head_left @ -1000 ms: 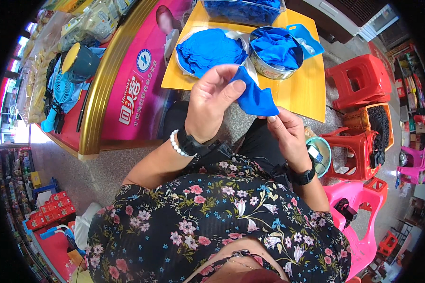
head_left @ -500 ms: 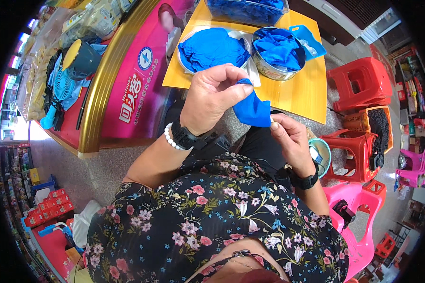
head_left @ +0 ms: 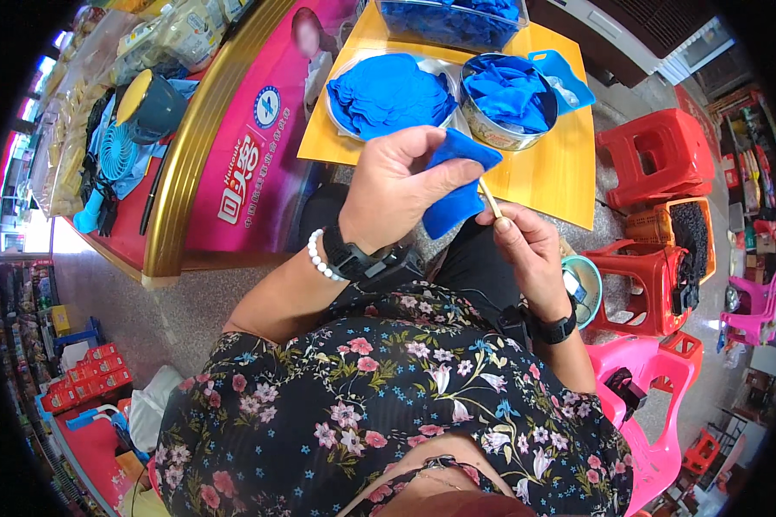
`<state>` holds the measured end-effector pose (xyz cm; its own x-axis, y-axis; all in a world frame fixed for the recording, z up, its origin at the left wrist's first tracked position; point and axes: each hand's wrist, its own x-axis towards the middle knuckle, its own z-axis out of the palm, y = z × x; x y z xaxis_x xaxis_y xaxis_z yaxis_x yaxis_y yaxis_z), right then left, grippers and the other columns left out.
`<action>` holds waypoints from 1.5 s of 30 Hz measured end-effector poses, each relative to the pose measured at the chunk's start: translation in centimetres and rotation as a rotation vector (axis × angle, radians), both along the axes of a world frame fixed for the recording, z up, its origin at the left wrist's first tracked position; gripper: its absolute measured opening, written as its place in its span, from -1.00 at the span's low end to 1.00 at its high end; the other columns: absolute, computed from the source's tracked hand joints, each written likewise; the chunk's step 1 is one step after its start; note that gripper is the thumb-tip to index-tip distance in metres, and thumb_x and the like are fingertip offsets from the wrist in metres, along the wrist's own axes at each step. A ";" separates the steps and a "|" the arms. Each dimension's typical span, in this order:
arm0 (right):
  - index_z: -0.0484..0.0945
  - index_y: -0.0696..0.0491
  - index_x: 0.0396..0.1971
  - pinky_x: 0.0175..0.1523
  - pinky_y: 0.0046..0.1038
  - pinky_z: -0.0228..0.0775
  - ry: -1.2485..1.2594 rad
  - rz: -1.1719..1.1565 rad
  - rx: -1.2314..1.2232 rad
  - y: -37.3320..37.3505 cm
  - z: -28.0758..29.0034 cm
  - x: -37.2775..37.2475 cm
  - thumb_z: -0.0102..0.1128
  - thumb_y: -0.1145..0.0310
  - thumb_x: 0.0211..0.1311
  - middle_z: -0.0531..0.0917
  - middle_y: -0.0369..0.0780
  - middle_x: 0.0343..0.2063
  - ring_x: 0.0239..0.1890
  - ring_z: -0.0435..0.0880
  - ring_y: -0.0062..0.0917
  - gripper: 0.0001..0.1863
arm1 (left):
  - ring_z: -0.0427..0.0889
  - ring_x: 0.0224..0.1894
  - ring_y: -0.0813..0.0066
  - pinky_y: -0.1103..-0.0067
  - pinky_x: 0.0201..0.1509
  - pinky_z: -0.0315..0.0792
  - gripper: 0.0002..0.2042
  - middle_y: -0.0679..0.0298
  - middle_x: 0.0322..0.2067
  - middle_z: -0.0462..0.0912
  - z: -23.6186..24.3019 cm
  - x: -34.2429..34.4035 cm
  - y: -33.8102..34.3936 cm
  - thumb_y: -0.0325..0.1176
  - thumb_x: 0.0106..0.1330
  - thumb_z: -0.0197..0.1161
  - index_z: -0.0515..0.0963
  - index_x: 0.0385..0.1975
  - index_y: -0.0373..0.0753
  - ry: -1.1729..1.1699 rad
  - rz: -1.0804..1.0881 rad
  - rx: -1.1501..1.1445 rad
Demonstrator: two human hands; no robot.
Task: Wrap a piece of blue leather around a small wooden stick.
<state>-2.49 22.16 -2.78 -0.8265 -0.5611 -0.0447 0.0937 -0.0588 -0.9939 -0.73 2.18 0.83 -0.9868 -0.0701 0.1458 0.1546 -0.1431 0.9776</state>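
Observation:
My left hand is closed on a folded piece of thin blue cloth, pinching it between thumb and fingers. Between the thumb and fingertips of my right hand is a thin pale stick, its upper end at the cloth. Just beyond the hands, a flat stack of blue cloth pieces lies on a plate. Beside it, folded blue pieces fill a round tin.
A clear bin of blue pieces and a small blue basket stand on the yellow table. To the left is a pink counter with a gold edge. Red stools and a pink chair stand right.
The cloth has been folded over in my left hand, its upper part now turned up and rightward. More of the stick shows, as my right fingertips sit lower, apart from the cloth.

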 end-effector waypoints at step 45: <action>0.54 0.14 -0.23 -0.56 -0.72 -0.07 -0.207 -0.049 -0.159 -0.8 -0.6 0.4 -0.01 0.29 0.34 0.32 -0.49 -0.66 -0.64 0.14 -0.84 -0.76 | 0.57 -0.43 0.65 0.71 -0.33 0.46 -0.86 0.33 -0.56 0.55 -3.0 0.7 2.2 -0.43 0.29 0.16 0.47 -0.45 -0.36 0.142 0.159 0.167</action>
